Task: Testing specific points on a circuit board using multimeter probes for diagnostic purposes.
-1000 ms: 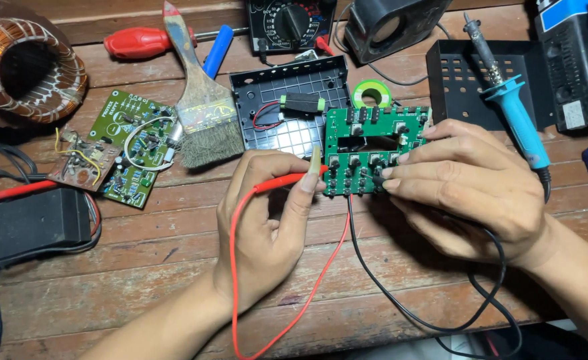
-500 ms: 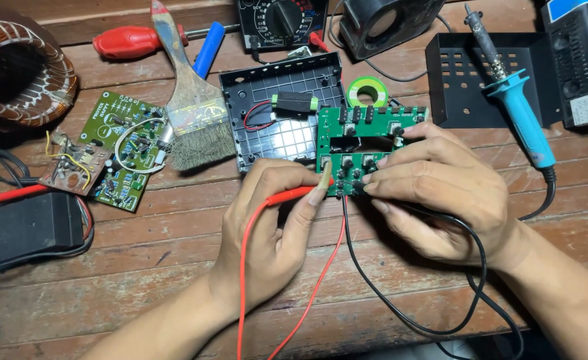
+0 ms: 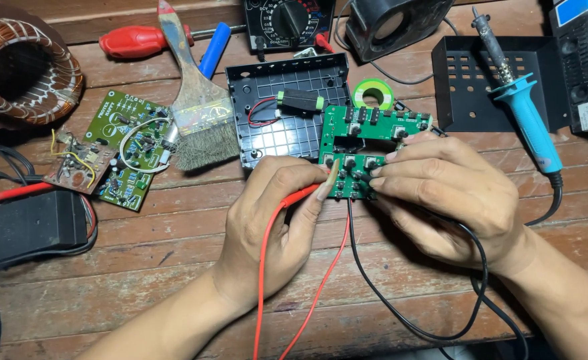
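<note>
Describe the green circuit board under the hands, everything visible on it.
The green circuit board lies flat on the wooden table, beside and partly over a black plastic case half. It is roughly rectangular with a cut-out in its middle and carries rows of small black components with silvery tops. The left hand presses a red probe to its lower left edge; the right hand covers its lower right corner, where a black lead runs.

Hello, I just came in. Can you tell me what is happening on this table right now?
A person is probing a green circuit board on a wooden table. The left hand holds a red test probe to the board's lower edge, while the right hand rests on the board with a black lead trailing from under it. A multimeter sits at the far edge. A paintbrush, a soldering iron and a second green board lie unused nearby.
</note>
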